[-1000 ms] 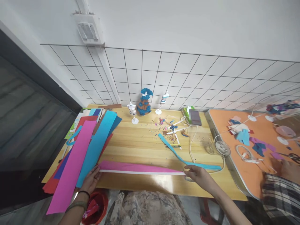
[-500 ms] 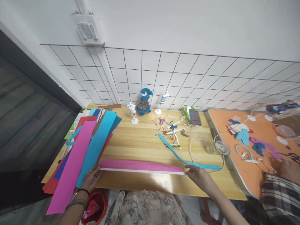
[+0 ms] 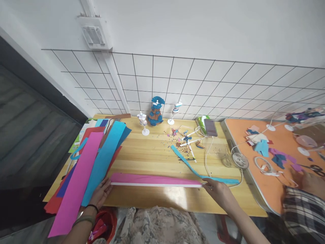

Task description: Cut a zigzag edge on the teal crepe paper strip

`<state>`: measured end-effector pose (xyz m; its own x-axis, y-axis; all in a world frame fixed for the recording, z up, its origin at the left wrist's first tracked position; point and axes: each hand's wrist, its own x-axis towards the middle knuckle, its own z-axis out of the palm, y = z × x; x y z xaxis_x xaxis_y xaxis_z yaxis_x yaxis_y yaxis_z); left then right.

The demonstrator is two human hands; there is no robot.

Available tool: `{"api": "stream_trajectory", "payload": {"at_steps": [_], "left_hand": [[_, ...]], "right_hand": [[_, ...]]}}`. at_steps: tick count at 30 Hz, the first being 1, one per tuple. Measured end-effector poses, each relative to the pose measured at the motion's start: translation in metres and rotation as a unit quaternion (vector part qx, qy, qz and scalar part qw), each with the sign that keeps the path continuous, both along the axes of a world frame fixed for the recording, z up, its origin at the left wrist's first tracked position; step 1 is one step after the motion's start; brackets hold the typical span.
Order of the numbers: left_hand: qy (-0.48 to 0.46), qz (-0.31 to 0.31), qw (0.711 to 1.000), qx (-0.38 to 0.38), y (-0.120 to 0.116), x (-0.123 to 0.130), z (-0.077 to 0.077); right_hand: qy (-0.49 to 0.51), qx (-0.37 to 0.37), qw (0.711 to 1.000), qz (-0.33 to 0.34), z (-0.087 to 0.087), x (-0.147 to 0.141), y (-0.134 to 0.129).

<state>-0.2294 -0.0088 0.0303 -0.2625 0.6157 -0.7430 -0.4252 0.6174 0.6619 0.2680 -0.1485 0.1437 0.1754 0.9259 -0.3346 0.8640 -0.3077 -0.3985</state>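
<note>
A long pink paper strip (image 3: 156, 179) with a white band along its near edge (image 3: 156, 185) lies across the front of the wooden table. My left hand (image 3: 101, 193) grips its left end, and my right hand (image 3: 214, 189) pinches its right end. Just beyond my right hand is a narrow blue strip (image 3: 220, 179), bent in the middle. Large sheets of pink (image 3: 78, 179) and blue paper (image 3: 105, 159) are piled beside my left hand.
Small dress forms (image 3: 143, 122) and a blue-brown dressed figure (image 3: 155, 113) stand at the back. Scraps (image 3: 188, 139), a cutter (image 3: 188, 158), a tissue pack (image 3: 202, 124) and a cable lie right of centre. Another person's hand (image 3: 308, 181) rests at the orange table (image 3: 243, 132).
The pink strip and both my hands have shifted very slightly to the right. My grip on its two ends looks the same.
</note>
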Motion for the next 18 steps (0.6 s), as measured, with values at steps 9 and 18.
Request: {"api": "stream_trajectory", "payload": {"at_steps": [9,18], "left_hand": [[-0.003,-0.015,1.0,0.005,0.003,-0.003,-0.001],[-0.003,-0.023,1.0,-0.006,-0.004,-0.009,0.0]], "right_hand": [[-0.038,0.027,0.999,0.012,-0.004,0.006,0.003],[-0.056,0.056,0.996,0.034,-0.014,0.009,0.011]]}}
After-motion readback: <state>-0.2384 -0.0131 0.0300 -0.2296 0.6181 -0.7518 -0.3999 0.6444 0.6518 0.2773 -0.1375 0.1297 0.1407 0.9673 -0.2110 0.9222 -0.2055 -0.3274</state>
